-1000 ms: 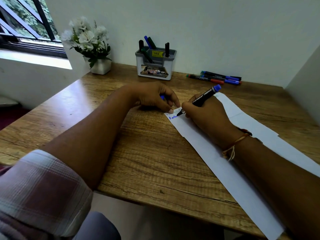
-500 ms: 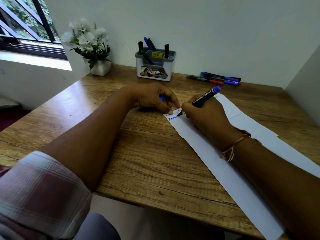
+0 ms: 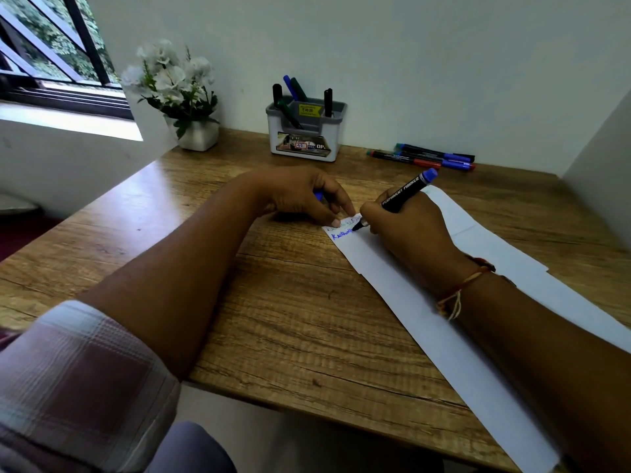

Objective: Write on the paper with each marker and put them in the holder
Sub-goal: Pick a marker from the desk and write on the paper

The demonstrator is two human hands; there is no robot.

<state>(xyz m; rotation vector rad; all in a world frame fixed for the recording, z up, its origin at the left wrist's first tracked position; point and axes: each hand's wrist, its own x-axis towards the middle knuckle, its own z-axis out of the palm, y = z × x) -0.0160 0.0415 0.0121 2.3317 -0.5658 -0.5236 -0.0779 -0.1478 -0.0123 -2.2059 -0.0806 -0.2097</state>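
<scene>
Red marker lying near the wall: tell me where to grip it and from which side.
Pinch the red marker mid-barrel, coming down from above on its near side. It lies flat on the table, lengthwise along the wall, with other markers packed close behind it.

blue writing (image 3: 343, 233): unreadable | blue piece (image 3: 318, 196): mostly hidden in left hand (image 3: 300, 196) | paper (image 3: 409, 302): cut off, bottom edge

The desk (image 3: 290, 319) is wood-look with a heavy brown grain, pushed into a corner of plain pale wall (image 3: 426, 56). On its far left corner sits 1 small white pot (image 3: 199, 136) with white flowers (image 3: 170, 76) and green leaves. Past the desk's left edge there's a window (image 3: 51, 52) with dark bars and greenery outside, a bright sill (image 3: 68, 119) below it, and dark red floor (image 3: 17, 237) lower down.
</scene>
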